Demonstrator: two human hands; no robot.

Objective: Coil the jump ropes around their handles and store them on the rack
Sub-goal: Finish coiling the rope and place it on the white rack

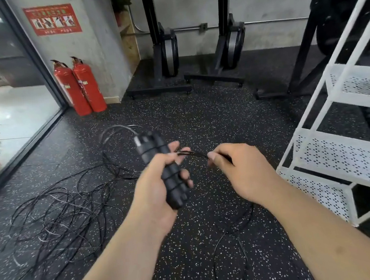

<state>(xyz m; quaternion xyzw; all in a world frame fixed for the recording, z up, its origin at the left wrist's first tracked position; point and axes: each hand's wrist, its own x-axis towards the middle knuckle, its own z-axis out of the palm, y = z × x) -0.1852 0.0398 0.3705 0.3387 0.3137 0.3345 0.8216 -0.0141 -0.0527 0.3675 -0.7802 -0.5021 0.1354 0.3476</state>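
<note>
While the left hand (152,188) grips a pair of black handles (152,148) side by side, fingers curled round them, the right hand (238,168) pinches the rope (192,154) between thumb and fingertips. A short stretch of it runs taut between the two hands. Several turns of rope cross the handles, so I judge the step in hand to be the coiling itself, well begun but not finished. More slack seems to trail down from the right hand and loop on the floor (199,115) below the forearms.

The bundle is held in the air near the white rack (339,156) but apart from it, with the right hand between the two. Nothing of this rope lies on the rack's perforated shelves. On the side of the hands away from the rack, a tangle of other ropes (57,210) sprawls over the floor. By that showing the whole task is far from over.

The next move, as I read it, calls for the right hand to carry the rope round the handles for another turn. It should keep the line tight so the earlier turns do not slip, while the left thumb pins each new wrap. Once the slack is used up the end wants tucking under a turn — only then should the bundle go across to a shelf of the rack.
</note>
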